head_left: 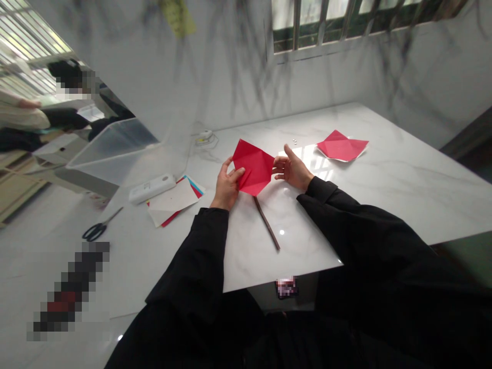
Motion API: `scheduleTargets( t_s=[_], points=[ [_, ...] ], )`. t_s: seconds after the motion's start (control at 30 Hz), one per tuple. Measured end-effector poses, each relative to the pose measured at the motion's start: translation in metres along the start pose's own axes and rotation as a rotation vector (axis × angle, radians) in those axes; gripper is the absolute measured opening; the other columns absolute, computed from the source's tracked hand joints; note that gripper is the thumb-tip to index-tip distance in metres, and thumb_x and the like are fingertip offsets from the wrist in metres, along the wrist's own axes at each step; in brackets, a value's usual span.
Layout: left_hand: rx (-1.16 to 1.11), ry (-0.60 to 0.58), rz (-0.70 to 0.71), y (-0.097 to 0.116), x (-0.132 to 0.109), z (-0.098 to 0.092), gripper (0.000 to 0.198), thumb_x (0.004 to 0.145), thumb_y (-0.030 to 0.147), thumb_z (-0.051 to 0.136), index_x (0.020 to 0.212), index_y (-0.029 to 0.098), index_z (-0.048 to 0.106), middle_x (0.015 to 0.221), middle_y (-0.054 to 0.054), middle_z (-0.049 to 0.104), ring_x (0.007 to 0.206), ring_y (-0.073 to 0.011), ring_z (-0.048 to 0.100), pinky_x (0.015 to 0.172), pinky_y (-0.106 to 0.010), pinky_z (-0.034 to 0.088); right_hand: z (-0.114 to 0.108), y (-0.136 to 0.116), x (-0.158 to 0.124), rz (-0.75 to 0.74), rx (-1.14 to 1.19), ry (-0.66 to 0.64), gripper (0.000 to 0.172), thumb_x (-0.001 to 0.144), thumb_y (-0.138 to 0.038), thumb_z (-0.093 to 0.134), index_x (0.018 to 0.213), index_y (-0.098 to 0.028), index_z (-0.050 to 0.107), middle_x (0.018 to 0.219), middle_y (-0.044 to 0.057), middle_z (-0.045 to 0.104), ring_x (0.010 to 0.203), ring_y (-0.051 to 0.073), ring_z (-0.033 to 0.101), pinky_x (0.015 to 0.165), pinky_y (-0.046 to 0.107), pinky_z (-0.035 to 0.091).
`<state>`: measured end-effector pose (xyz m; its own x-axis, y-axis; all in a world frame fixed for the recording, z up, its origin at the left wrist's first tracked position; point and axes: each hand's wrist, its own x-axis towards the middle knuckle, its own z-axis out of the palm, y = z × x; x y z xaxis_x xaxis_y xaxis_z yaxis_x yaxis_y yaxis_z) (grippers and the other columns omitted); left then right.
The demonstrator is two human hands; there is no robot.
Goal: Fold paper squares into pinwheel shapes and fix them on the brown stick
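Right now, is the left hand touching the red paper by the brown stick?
Touching. The head view shows the left hand at the red paper, its thumb lying across the front.

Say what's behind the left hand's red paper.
A brown stick shows past the lower edge of the red paper; how far it runs behind, or what else lies there, is covered.

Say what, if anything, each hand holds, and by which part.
The left hand holds a red paper by its left edge. The right hand is at the paper's right edge; whether it grips cannot be told.
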<state>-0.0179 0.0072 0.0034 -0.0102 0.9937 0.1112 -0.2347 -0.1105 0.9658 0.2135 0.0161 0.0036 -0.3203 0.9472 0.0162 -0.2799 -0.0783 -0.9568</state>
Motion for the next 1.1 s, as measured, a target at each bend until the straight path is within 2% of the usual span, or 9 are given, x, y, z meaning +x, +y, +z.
scheduleTargets(
  t_s=[0.17,0.27,0.53,0.63,0.83,1.1],
  points=[
    [-0.033,-0.05,-0.025,-0.002,-0.001,0.002,0.051,0.068,0.036,0.086,0.11,0.02,0.062,0.104,-0.007,0.077,0.091,-0.0222,0.075,0.087,-0.039,0.062,0.001,0.009,0.003,0.019,0.025,-0.088,0.051,0.064,-0.059,0.091,0.089,-0.02,0.07,0.08,0.002,0.073,0.067,0.012,0.067,0.066,0.023,0.056],
    [-0.005,-0.06,-0.014,-0.005,-0.002,0.005,0.049,0.066,0.037,0.088,0.105,0.019,0.063,0.099,-0.007,0.077,0.09,-0.0231,0.075,0.086,-0.039,0.061,0.003,0.014,0.004,0.0,-0.047,-0.096,0.049,0.068,-0.058,0.089,0.094,-0.019,0.074,0.082,0.002,0.074,0.066,0.011,0.065,0.066,0.022,0.055],
    [0.05,-0.057,0.027,-0.005,-0.007,0.01,0.043,0.068,0.039,0.088,0.097,0.019,0.064,0.095,-0.006,0.077,0.083,-0.0205,0.074,0.082,-0.036,0.061,0.004,0.015,0.003,-0.101,-0.294,-0.151,0.043,0.076,-0.054,0.083,0.092,-0.015,0.081,0.087,0.005,0.078,0.07,0.014,0.065,0.063,0.024,0.051],
    [0.053,-0.077,0.038,-0.006,-0.007,0.01,0.042,0.068,0.04,0.089,0.096,0.018,0.065,0.094,-0.006,0.077,0.083,-0.02,0.074,0.082,-0.035,0.061,0.005,0.016,0.003,-0.101,-0.31,-0.142,0.043,0.074,-0.053,0.084,0.09,-0.014,0.081,0.084,0.006,0.078,0.07,0.016,0.066,0.06,0.025,0.05],
    [0.098,-0.138,0.041,-0.011,-0.006,0.011,0.049,0.068,0.04,0.089,0.106,0.017,0.069,0.104,-0.01,0.077,0.098,-0.0243,0.074,0.09,-0.038,0.061,0.004,0.018,0.004,-0.103,-0.278,-0.123,0.044,0.076,-0.054,0.083,0.094,-0.015,0.081,0.089,0.007,0.079,0.071,0.016,0.066,0.062,0.026,0.051],
    [0.084,-0.15,0.05,-0.011,-0.006,0.011,0.049,0.068,0.037,0.09,0.109,0.015,0.071,0.104,-0.01,0.078,0.096,-0.0241,0.074,0.09,-0.037,0.06,0.005,0.018,0.003,-0.105,-0.296,-0.113,0.044,0.077,-0.053,0.083,0.094,-0.013,0.08,0.085,0.006,0.077,0.067,0.013,0.063,0.059,0.024,0.046]
  ],
)
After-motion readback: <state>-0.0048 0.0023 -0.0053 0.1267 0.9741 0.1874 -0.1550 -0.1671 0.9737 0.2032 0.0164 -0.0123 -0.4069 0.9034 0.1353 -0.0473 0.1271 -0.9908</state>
